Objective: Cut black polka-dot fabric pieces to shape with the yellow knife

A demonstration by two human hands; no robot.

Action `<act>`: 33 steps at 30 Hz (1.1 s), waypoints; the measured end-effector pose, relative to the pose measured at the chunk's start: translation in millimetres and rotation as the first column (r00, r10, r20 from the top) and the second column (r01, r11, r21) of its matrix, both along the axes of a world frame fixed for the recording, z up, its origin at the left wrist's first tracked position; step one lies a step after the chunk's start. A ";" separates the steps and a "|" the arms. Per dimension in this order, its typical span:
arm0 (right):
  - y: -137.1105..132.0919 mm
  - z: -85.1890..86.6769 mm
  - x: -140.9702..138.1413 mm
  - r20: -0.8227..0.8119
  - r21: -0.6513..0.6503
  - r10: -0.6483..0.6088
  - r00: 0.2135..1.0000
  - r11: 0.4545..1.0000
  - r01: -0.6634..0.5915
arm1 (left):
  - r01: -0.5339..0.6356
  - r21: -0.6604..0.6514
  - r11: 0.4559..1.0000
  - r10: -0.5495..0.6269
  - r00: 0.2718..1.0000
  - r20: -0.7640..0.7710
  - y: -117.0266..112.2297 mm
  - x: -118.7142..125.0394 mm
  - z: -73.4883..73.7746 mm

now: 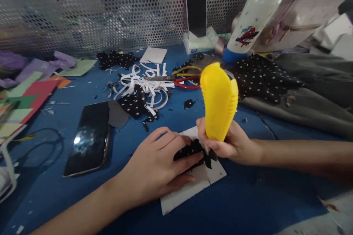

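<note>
My right hand (pixel 234 143) is closed round a yellow utility knife (pixel 219 99), its thick ridged handle upright and its lower end down at the fabric. No blade can be made out. Under it lies a small piece of black polka-dot fabric (pixel 190 150) on a white card (pixel 193 191). Spread flat over the card, my left hand (pixel 162 158) presses the fabric down with its fingertips, close to my right hand. The palm and fingers hide part of the fabric and card.
Scissors (pixel 187 80) lie among white paper strips (pixel 149 84) and polka-dot scraps (pixel 135 104). A phone (pixel 89 137) is at left; another phone (pixel 196 11) stands at the back. A bottle (pixel 252 20), dark cloth (pixel 306 102) and a bag (pixel 300 18) are at right. Coloured paper (pixel 35 99) lies at far left.
</note>
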State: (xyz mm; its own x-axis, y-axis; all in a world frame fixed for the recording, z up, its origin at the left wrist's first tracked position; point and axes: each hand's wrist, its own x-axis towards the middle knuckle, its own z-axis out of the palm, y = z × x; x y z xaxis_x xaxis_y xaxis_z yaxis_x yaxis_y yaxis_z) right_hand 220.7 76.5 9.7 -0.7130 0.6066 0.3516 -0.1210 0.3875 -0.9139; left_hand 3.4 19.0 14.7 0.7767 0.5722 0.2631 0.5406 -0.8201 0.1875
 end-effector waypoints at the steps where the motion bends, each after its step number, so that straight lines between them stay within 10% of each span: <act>1: -0.2 0.1 -0.4 0.031 -0.001 0.002 1.000 1.000 -0.002 | 0.000 0.006 1.000 0.000 1.000 0.002 0.0 0.0 -0.2; 8: 0.0 0.7 -1.4 0.115 0.016 0.022 0.993 1.000 -0.024 | 0.007 0.006 1.000 -0.007 1.000 0.009 0.8 -0.2 0.0; 16: -1.0 -2.1 2.7 -0.185 0.002 -0.059 0.981 0.998 0.060 | 0.013 -0.025 1.000 -0.014 1.000 -0.016 1.4 -1.0 0.8; 33: 0.5 -2.3 2.1 0.047 0.034 0.041 0.998 0.999 -0.043 | 0.013 -0.015 1.000 -0.013 1.000 0.000 1.1 -0.1 3.2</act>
State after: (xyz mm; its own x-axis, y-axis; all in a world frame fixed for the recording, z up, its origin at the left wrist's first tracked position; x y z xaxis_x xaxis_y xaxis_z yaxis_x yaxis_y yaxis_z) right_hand 222.8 77.0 7.4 -0.7537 0.5638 0.3378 -0.0954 0.4146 -0.9050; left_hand 3.3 20.1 17.9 0.7841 0.5659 0.2547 0.5300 -0.8242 0.1994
